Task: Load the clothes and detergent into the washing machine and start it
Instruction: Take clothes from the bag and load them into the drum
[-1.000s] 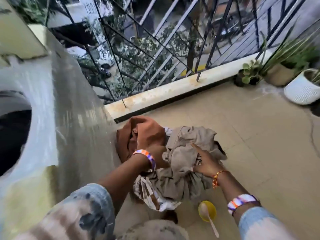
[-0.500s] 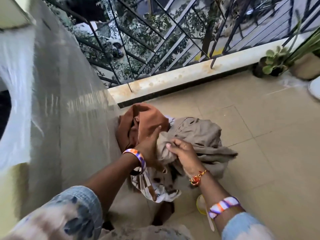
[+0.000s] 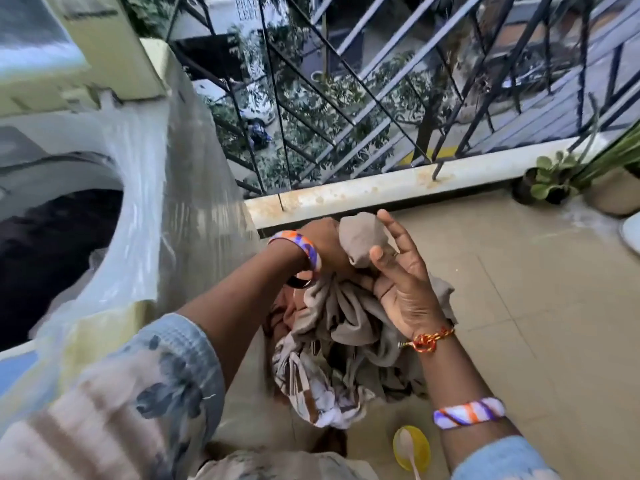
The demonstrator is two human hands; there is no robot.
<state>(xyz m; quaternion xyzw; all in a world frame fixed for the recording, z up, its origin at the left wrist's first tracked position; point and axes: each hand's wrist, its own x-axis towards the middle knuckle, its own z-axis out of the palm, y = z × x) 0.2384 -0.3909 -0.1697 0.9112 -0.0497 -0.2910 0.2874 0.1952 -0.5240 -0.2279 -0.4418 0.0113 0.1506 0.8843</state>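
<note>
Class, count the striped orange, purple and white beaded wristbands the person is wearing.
2: one wristband on the left wrist, above the clothes pile; another wristband on the right forearm, near the yellow cup. None seem hidden.

head cam | looks forward-down | close over hands | single view

Washing machine: wrapped in clear plastic film, glossy, streaked with glare; yellowish panel under it. Drum opening dark, finish not readable.

Clothes: soft matt cloth, creased. Taupe piece plain weave; lower piece printed brown and white (a rust-brown fold shows at the machine's side).

Floor tiles: beige, smooth, low sheen.

Railing: dark painted metal bars. Ledge at the floor's far edge: pale painted masonry, rough, rust-stained.

Yellow cup: glossy plastic, at the floor's near edge, pale spoon in it.

Wristbands: beaded, slightly shiny.
</note>
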